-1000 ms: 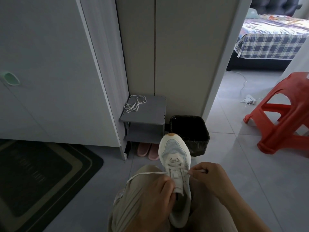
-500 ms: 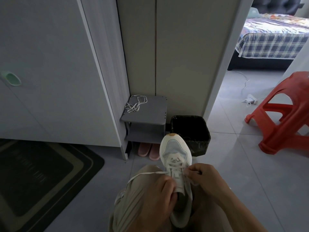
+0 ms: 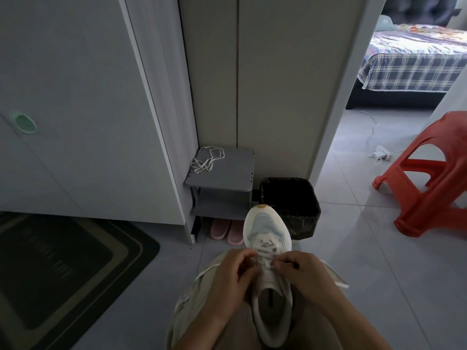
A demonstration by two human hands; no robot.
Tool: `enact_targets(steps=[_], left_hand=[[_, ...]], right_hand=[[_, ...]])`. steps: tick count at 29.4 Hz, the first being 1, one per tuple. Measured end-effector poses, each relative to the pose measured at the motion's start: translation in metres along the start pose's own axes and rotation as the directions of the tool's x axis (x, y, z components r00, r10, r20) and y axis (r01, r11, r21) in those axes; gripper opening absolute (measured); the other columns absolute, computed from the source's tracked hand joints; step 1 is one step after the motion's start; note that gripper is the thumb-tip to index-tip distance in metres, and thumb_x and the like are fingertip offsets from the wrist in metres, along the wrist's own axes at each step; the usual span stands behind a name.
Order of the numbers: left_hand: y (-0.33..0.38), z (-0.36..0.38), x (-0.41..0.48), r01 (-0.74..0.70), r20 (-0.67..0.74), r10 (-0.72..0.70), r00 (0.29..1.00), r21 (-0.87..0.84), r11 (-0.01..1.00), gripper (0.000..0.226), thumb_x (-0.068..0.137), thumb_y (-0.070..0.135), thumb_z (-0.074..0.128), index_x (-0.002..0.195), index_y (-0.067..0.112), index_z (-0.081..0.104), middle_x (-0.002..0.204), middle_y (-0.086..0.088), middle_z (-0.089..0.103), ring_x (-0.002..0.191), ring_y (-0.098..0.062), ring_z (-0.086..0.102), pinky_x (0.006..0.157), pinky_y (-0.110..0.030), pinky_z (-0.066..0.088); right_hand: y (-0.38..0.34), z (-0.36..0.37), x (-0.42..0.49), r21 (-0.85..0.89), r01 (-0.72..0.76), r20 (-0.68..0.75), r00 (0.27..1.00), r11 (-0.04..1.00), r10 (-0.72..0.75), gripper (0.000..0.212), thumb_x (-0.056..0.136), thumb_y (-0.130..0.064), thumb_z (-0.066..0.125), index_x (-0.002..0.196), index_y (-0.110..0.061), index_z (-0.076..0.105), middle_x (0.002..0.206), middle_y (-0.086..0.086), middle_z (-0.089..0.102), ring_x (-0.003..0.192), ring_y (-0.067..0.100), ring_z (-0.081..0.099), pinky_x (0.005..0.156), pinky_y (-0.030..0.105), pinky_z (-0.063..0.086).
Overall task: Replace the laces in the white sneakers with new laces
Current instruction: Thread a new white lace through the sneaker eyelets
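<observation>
Grey tiled floor [image 3: 366,274]: dark mat [image 3: 63,269] near left, black bin [image 3: 290,205] centre, red stool [image 3: 434,178] right, power strip [image 3: 380,150] far right. Small grey shelf [image 3: 227,178] stands left of bin; loose white lace [image 3: 207,159] on top, pink slippers [image 3: 225,229] beneath.

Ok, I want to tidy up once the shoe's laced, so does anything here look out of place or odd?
A loose lace lies tangled on the grey shelf. The sneaker bears an orange-brown mark on its toe tip. A white adapter and cable sprawl across the floor beside the red stool, a possible trip hazard.
</observation>
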State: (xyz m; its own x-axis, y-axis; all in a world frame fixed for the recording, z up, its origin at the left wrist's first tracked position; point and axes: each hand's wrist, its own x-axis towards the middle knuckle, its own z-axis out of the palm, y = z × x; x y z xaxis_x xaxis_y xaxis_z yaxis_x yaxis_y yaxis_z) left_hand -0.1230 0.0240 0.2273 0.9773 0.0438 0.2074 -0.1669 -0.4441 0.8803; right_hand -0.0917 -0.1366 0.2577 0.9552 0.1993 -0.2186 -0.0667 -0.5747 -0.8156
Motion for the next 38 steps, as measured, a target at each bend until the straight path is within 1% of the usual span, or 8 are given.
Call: enact_targets(steps=[5,11,19,23,27,31,34,38], left_hand=[[-0.005,-0.002,0.004,-0.105,0.125,0.089,0.988,0.128,0.986,0.035,0.078,0.048,0.045,0.085,0.021,0.066,0.076,0.021,0.051,0.085,-0.002,0.053,0.071,-0.009,0.039],[-0.003,-0.008,0.003,0.182,0.059,-0.175,0.983,-0.147,0.972,0.014,0.090,0.009,0.056,0.081,0.018,0.060,0.080,0.003,0.065,0.074,-0.004,0.061,0.066,-0.012,0.046],[-0.034,-0.118,0.012,0.183,-0.275,-0.785,0.555,-0.880,0.438,0.023,0.093,0.006,0.040,0.075,0.009,0.053,0.062,-0.007,0.060,0.053,-0.011,0.060,0.051,-0.019,0.052],[-0.066,-0.160,0.004,0.353,-0.474,-0.786,0.396,-0.712,0.607,0.019,0.094,0.008,0.042,0.078,0.015,0.050,0.074,-0.005,0.056,0.067,-0.015,0.056,0.067,-0.027,0.046],[-0.070,-0.136,0.005,0.594,-0.592,-0.444,0.672,0.073,0.801,0.010,0.087,0.001,0.055,0.097,0.002,0.054,0.088,-0.010,0.054,0.081,-0.027,0.055,0.071,-0.036,0.045],[-0.024,-0.061,0.004,0.127,-0.119,-0.102,0.988,0.218,0.968,0.025,0.087,0.014,0.059,0.108,0.026,0.052,0.098,0.008,0.051,0.087,-0.013,0.055,0.073,-0.022,0.044],[0.010,-0.014,0.000,-0.101,0.197,0.041,0.980,0.303,0.948,0.023,0.091,0.031,0.055,0.114,0.030,0.052,0.103,0.016,0.052,0.097,0.000,0.050,0.085,-0.015,0.040],[0.008,-0.009,0.005,-0.077,0.127,0.044,0.991,0.270,0.960,0.008,0.091,0.029,0.055,0.095,0.023,0.059,0.084,0.020,0.047,0.082,0.005,0.046,0.074,-0.008,0.035]], right_hand=[[-0.001,0.001,0.001,-0.043,0.016,0.000,1.000,0.999,-0.016,0.012,0.088,-0.021,0.060,0.095,-0.017,0.069,0.081,-0.010,0.061,0.071,-0.003,0.054,0.059,0.000,0.040],[-0.004,-0.001,0.001,-0.128,0.069,0.065,0.996,0.989,-0.061,0.008,0.088,-0.024,0.061,0.094,-0.027,0.064,0.081,-0.020,0.057,0.074,-0.005,0.054,0.060,0.000,0.040],[0.005,-0.036,0.004,-0.387,0.015,0.039,0.999,0.922,0.000,0.025,0.079,-0.019,0.066,0.064,-0.037,0.056,0.073,-0.013,0.062,0.063,0.001,0.052,0.063,0.020,0.045],[0.002,-0.044,0.005,-0.363,0.102,0.095,0.993,0.926,-0.072,0.025,0.086,-0.018,0.062,0.070,-0.037,0.057,0.078,-0.015,0.058,0.058,-0.001,0.047,0.056,0.013,0.040],[0.001,-0.041,0.008,-0.344,0.180,0.119,0.982,0.922,-0.148,0.023,0.088,-0.019,0.060,0.081,-0.041,0.062,0.082,-0.013,0.053,0.065,0.003,0.047,0.061,0.013,0.040],[0.002,-0.039,0.009,-0.349,0.188,0.112,0.981,0.918,-0.158,0.030,0.088,-0.018,0.060,0.078,-0.046,0.053,0.085,-0.015,0.054,0.072,0.006,0.052,0.065,0.012,0.044],[-0.001,-0.036,0.008,-0.331,0.223,0.056,0.975,0.917,-0.217,0.034,0.086,-0.016,0.062,0.073,-0.045,0.051,0.085,-0.016,0.054,0.075,0.007,0.054,0.067,0.009,0.044],[0.001,-0.030,0.004,-0.335,0.276,0.031,0.959,0.901,-0.282,0.034,0.084,-0.015,0.064,0.072,-0.044,0.051,0.088,-0.020,0.050,0.079,0.002,0.053,0.071,0.010,0.045]])
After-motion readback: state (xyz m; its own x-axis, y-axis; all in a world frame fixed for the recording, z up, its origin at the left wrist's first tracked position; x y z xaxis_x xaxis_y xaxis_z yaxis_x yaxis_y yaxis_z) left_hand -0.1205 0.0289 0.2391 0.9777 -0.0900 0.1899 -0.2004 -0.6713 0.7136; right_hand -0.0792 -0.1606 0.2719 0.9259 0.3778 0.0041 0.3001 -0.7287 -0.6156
